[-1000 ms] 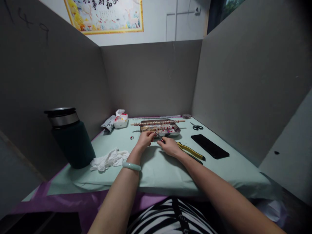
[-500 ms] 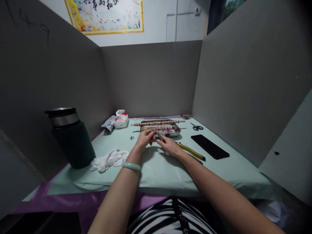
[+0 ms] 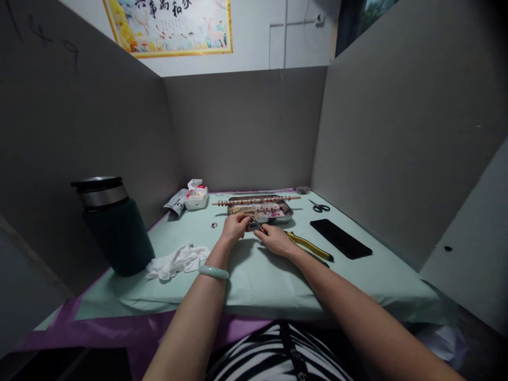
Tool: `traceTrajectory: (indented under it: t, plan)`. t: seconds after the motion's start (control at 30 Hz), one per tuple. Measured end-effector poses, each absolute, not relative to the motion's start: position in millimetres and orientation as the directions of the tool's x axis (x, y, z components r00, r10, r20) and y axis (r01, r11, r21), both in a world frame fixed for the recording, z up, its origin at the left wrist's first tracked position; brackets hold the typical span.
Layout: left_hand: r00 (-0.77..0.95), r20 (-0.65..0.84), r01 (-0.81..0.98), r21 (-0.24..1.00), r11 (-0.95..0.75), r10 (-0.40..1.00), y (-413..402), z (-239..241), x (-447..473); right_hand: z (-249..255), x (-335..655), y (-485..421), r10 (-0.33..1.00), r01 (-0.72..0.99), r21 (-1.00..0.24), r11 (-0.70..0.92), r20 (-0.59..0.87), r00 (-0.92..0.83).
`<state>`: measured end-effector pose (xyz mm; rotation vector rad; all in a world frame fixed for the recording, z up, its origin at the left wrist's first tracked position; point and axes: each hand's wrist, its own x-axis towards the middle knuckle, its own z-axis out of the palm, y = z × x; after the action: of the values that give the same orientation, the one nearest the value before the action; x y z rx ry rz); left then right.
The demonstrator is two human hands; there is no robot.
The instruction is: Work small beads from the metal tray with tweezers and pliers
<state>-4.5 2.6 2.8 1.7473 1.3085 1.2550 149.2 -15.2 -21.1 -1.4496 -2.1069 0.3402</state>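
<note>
My left hand [image 3: 235, 227], with a pale green bangle [image 3: 213, 271] on its wrist, is closed in a pinch in front of the bead tray. Whatever is between its fingertips is too small to make out. My right hand [image 3: 275, 239] is wrapped round a slim metal tool [image 3: 256, 223] that looks like tweezers, its tip reaching the left fingertips. Just behind both hands lies a metal tray [image 3: 286, 216] of small gold, clear and red beads. Across the tray rests a wooden stick [image 3: 254, 200] with beaded rings along it. Left of my left hand lies a small ring with a red bead [image 3: 214, 225].
Yellow-handled pliers [image 3: 311, 247] lie beside my right forearm, with a black phone [image 3: 340, 238] and black scissors [image 3: 320, 208] farther right. On the left are a dark green bottle [image 3: 118, 233], a crumpled white cloth [image 3: 178, 261] and a tissue pack [image 3: 196, 199]. Grey partitions [image 3: 246, 132] enclose the table.
The slim tool's tip has shifted slightly left, closer against my left fingertips, and my left fingers have turned a little. The view has drifted slightly; nothing else has visibly moved.
</note>
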Motion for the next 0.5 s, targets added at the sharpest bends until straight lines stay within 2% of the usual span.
traceTrajectory:
  t: [0.13, 0.27, 0.37, 0.43, 0.5]
  plan:
    - [-0.017, 0.368, 0.482, 0.818, -0.314, 0.93, 1.9, 2.9, -3.5, -21.7, 147.3, -14.6, 0.921, 0.826, -0.429, 0.365, 0.297, -0.252]
    - [-0.062, 0.281, 0.29, 0.923, -0.252, 0.958, 5.5, 3.3, -7.2, -18.7, 146.0, -20.5, 0.925, 0.851, -0.401, 0.34, 0.305, -0.226]
    - [-0.255, 0.256, 0.117, 0.965, -0.233, 0.933, 10.1, 2.1, -13.0, -16.2, 143.9, -30.7, 0.905, 0.864, -0.358, 0.354, 0.363, -0.22]
    - [-0.293, 0.25, 0.113, 0.967, -0.226, 0.923, 12.2, 0.8, -15.2, -16.2, 140.9, -37.8, 0.887, 0.887, -0.291, 0.359, 0.402, -0.227]
    - [-0.252, 0.289, 0.178, 0.952, -0.249, 0.923, 12.9, -0.3, -15.3, -17.2, 136.9, -43.4, 0.882, 0.908, -0.23, 0.352, 0.407, -0.239]
